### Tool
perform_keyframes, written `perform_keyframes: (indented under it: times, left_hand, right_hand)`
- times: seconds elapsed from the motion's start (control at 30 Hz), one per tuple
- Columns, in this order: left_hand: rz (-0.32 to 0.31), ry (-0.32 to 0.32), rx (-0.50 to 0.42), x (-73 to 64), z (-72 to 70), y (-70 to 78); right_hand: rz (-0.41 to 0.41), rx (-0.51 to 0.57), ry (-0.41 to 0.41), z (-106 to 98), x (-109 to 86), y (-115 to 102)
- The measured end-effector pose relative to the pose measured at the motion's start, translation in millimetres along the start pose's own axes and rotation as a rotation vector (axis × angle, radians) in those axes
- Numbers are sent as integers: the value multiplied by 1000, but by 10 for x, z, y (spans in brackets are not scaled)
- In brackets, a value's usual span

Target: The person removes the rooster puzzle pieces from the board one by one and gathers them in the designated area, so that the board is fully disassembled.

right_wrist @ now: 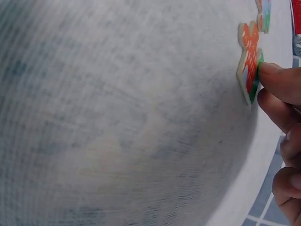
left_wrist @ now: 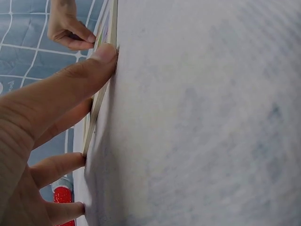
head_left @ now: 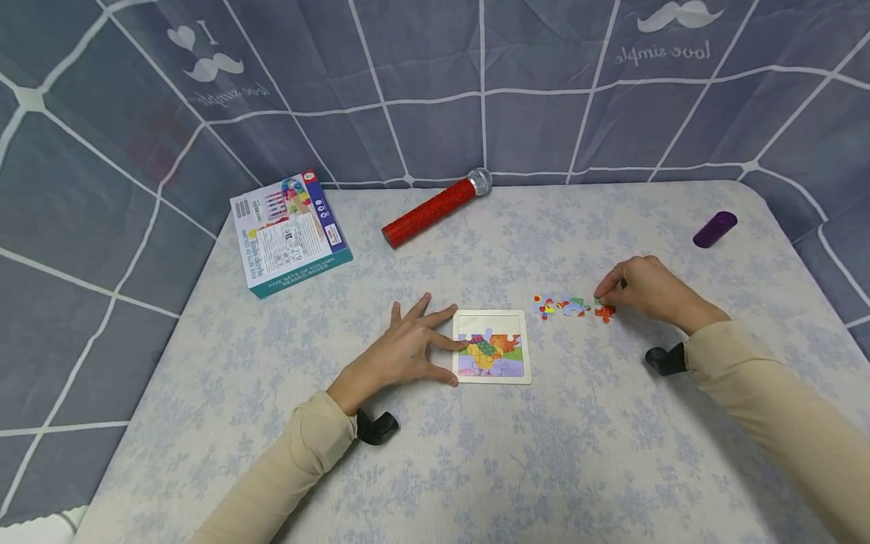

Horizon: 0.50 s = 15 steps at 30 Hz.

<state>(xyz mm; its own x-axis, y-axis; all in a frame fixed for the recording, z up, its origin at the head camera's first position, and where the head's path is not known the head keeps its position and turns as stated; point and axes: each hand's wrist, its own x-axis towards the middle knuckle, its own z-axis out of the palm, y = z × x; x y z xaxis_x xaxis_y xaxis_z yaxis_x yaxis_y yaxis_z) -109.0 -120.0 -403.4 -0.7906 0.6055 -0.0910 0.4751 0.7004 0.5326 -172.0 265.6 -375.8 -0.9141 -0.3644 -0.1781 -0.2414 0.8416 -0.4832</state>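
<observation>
A square jigsaw puzzle in a white frame (head_left: 492, 380) lies on the table, its lower part filled with colourful pieces and its upper strip bare. My left hand (head_left: 401, 351) rests at the frame's left side with fingers spread; the thumb (left_wrist: 80, 77) touches its edge, and one finger reaches over the pieces. To the right, my right hand (head_left: 649, 291) pinches a green puzzle piece (right_wrist: 257, 77) between thumb and index finger. An orange puzzle piece (right_wrist: 249, 52) lies right beside it, partly covering it in the right wrist view. More loose pieces (head_left: 574, 307) lie between the frame and this hand.
A boxed bead set (head_left: 292, 234) lies at the back left. A red glittery microphone (head_left: 435, 211) lies at the back middle, and a purple cylinder (head_left: 715, 229) at the far right. A grey checked curtain (head_left: 435, 68) hangs behind the table.
</observation>
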Motion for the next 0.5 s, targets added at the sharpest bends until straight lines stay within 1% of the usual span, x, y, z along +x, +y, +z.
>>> perform_keyframes:
  times: [0.13,0.2,0.3,0.4,0.5]
  left_hand:
    - [7,1,1,0,0,-2]
    - [10,3,3,0,3,-5]
    - [13,10,3,1,7,-6]
    - [18,21,8,2,6,-4]
    - [19,35,18,1,5,-2]
  right_hand:
    - [-17,0,44,1,-3,-43]
    - [-23,3,67,2,-7,-99]
    - [-41,14,78,24,-1,-220]
    - [-88,18,80,102,14,-391]
    - [-169,10,73,243,37,-600]
